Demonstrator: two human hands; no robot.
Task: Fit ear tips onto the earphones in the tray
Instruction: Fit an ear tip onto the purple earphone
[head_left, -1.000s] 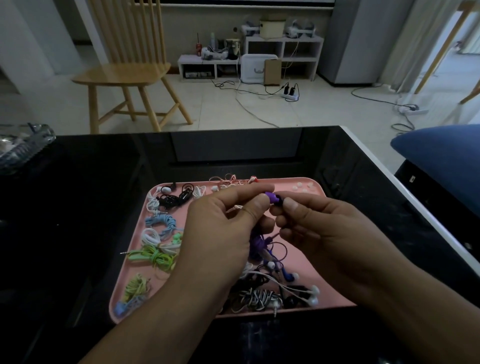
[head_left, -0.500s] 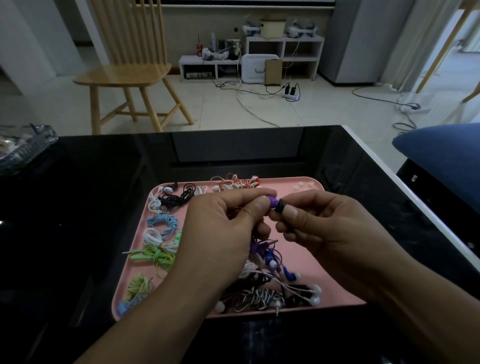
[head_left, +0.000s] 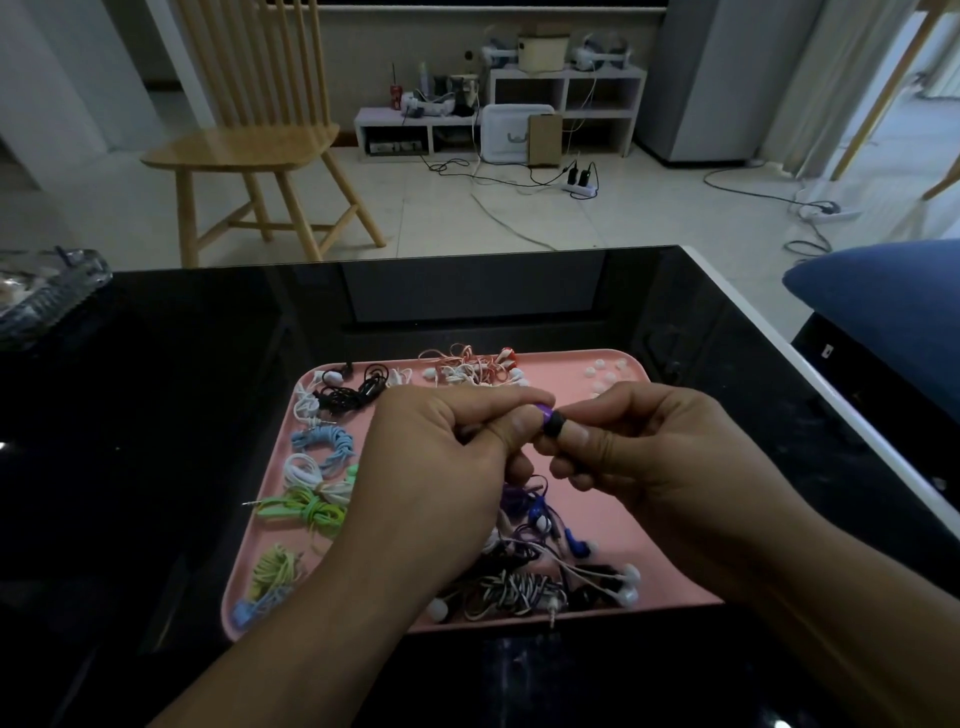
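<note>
My left grip (head_left: 457, 447) pinches the purple earbud (head_left: 544, 412), my right grip (head_left: 634, 441) the black tip (head_left: 555, 422); pushed crooked, it could pop off.

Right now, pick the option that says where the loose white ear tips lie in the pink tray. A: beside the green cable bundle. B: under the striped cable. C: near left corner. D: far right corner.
D: the loose white ear tips lie scattered in the far right corner of the pink tray, beyond the right hand.
</note>
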